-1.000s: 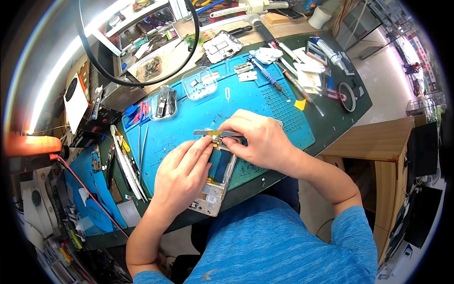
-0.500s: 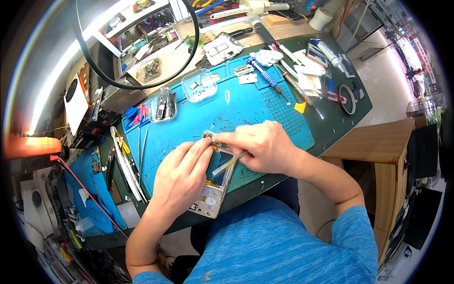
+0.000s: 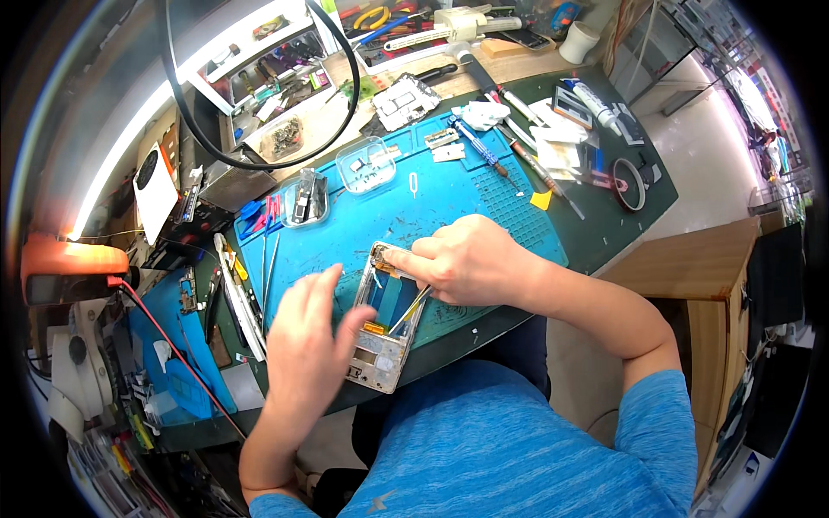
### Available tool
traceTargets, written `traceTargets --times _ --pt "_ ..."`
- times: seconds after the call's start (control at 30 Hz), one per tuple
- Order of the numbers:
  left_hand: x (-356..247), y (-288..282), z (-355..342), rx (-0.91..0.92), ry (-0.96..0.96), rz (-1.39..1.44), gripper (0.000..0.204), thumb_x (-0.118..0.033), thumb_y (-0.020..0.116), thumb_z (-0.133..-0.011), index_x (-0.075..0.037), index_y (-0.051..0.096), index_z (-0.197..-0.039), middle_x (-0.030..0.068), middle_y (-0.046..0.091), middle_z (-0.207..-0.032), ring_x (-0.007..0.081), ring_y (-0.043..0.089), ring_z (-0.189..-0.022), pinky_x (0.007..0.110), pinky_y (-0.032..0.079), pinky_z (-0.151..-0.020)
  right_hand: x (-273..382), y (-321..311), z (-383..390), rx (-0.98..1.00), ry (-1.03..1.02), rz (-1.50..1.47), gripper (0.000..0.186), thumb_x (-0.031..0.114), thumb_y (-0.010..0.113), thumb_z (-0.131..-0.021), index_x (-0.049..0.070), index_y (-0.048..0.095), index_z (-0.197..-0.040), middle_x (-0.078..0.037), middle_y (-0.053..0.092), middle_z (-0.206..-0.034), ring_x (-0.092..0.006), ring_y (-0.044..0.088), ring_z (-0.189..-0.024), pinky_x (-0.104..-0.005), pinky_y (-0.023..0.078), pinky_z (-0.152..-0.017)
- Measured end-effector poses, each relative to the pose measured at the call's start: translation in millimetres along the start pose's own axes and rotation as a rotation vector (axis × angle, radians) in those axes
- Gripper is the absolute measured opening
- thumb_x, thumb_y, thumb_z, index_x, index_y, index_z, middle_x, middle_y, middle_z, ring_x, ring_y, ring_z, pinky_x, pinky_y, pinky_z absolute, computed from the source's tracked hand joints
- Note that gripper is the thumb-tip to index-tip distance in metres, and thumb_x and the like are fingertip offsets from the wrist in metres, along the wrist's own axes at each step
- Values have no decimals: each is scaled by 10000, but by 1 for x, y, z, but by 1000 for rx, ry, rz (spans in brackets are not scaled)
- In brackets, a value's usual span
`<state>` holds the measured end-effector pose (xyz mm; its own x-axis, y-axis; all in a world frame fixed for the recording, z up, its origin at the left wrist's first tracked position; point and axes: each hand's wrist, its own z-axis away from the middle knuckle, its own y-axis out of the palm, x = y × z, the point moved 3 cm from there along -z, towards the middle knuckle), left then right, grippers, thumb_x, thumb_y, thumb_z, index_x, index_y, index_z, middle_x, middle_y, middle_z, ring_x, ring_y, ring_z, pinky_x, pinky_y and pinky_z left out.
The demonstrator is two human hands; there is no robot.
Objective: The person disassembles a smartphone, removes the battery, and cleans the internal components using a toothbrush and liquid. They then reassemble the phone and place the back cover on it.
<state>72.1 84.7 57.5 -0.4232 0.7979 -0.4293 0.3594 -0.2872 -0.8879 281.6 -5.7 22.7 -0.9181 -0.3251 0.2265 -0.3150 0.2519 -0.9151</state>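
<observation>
A phone frame (image 3: 387,321), opened and without its back, is laid on the near part of a blue mat (image 3: 406,216), its lower end reaching over the mat's front edge toward the person. The frame's left side is touched by the left hand (image 3: 306,345), which is held open with the fingers spread and the thumb set against the frame's edge; nothing is gripped by it. The right hand (image 3: 466,259) is closed over the frame's upper end, and a thin pair of tweezers (image 3: 411,309) is pinched in it, the tips being pointed down into the frame's blue interior. Two small clear trays (image 3: 367,164) of parts are placed at the mat's far edge, and a screwdriver (image 3: 475,147) with a blue handle is laid to their right. A black cable (image 3: 259,160) is looped above the bench, and a white tube (image 3: 596,102) is set on the green table (image 3: 622,233) beyond the mat. An orange device (image 3: 69,269) is seen at the far left.
</observation>
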Motion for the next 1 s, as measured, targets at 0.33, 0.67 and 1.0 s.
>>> traceTargets --times 0.33,0.67,1.0 --pt "-52 21 37 18 -74 -169 1004 -308 922 -698 89 427 -1475 217 534 -1371 369 540 -1224 441 466 -1017 -15 -19 4 -31 47 -347 512 85 720 -820 215 704 -1315 -14 702 -795 -227 710 -692 -371 553 -594" --pt "0 -9 -2 340 170 110 881 -73 815 -726 -44 440 -1523 165 502 -1469 386 460 -1361 480 365 -1179 -43 -45 57 -382 351 -808 385 225 431 -1103 -19 722 -1039 -82 599 -788 -187 547 -725 -309 466 -734" --pt "-62 29 15 11 285 -100 663 -296 827 -809 -42 616 -1383 84 619 -1416 247 576 -1152 399 456 -979 -22 -40 44 -418 155 -333 197 167 687 -999 70 727 -1166 -119 711 -875 -303 701 -812 -401 558 -750"
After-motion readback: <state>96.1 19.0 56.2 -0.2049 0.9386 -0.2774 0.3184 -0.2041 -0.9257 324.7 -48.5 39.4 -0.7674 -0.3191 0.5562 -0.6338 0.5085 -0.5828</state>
